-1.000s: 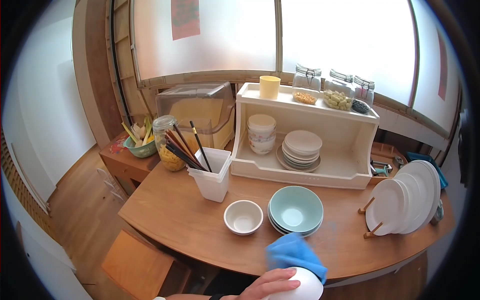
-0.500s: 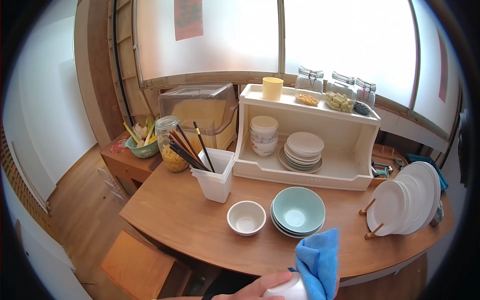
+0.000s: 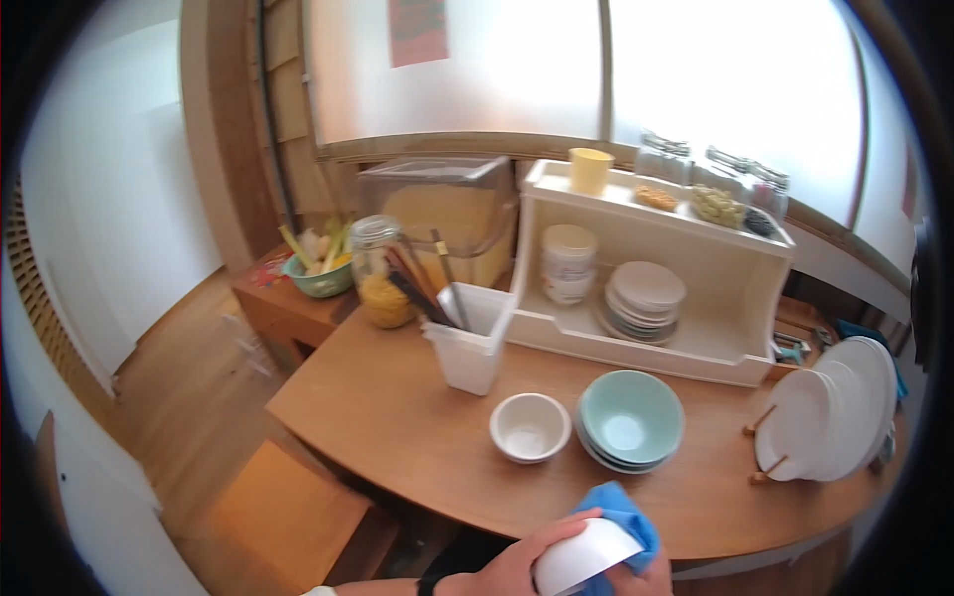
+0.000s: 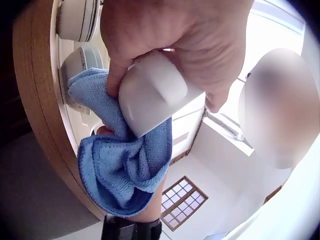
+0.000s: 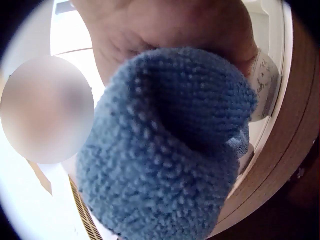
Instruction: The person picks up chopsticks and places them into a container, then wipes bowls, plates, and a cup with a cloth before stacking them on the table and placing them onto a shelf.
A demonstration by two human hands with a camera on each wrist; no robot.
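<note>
My left hand grips a white bowl at the near edge of the table, its fingers curled round the outside. In the left wrist view the bowl is tilted and its raised foot shows near the palm. A blue cloth is bunched against the bowl's rim. My right hand holds that cloth, its fingers partly hidden by the bowl. Folds of the cloth fill most of the right wrist view under the palm.
Stacked light-green bowls and a small white bowl stand just beyond my hands. A white container of chopsticks is farther left. White plates stand in a wooden rack at right, and a cream shelf with dishes is behind.
The head view has shifted, so the table things sit farther right. The cloth has moved from standing up beside the bowl to lower against its rim, and the bowl has turned.
</note>
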